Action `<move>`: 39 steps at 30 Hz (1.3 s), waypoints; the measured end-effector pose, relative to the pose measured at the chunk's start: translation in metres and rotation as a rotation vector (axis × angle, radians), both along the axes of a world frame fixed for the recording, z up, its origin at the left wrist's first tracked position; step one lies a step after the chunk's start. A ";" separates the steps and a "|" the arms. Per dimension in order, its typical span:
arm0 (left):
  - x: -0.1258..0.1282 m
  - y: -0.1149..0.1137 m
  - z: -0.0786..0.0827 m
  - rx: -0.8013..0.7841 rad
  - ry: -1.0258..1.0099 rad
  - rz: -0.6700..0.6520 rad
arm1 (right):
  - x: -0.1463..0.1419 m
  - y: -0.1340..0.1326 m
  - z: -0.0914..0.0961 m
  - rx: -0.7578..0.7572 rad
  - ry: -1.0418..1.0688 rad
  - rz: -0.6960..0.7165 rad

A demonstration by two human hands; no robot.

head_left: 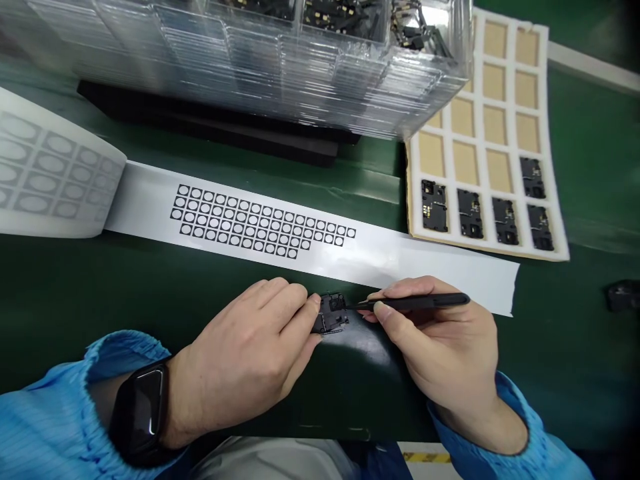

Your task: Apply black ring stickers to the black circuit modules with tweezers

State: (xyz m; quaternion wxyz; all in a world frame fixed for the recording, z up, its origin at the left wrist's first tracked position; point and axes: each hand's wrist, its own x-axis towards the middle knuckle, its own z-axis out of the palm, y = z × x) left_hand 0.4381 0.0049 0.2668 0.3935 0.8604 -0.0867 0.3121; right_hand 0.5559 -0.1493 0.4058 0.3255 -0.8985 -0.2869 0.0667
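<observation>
A small black electronic module (pixel 332 312) lies between the fingertips of my left hand (pixel 250 347), which pinches its left edge just above the green table. My right hand (pixel 440 340) grips a pair of black tweezers (pixel 420 302). The tweezers point left, and their tips meet the module's upper right part; whether they hold anything there is too small to tell. Behind both hands runs a white liner strip (pixel 380 257) bearing rows of small black square stickers (pixel 250 220) with pale round centres.
At the right, a white foam tray (pixel 505 250) holds several black modules (pixel 505 221) in its front pockets. Stacked clear plastic trays (pixel 300 73) with small black parts stand at the back, beside a black bar (pixel 225 127). The liner's rolled end (pixel 50 167) rises at left.
</observation>
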 end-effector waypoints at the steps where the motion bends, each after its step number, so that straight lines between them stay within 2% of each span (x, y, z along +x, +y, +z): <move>1: 0.000 0.000 0.000 0.000 0.002 -0.002 | 0.000 0.000 0.000 -0.005 -0.004 0.003; 28: 0.000 0.001 -0.001 0.012 0.017 -0.006 | -0.001 -0.003 0.002 -0.009 0.013 0.012; 39: 0.000 0.001 -0.001 0.022 0.023 -0.006 | -0.001 0.001 0.003 -0.047 -0.055 0.033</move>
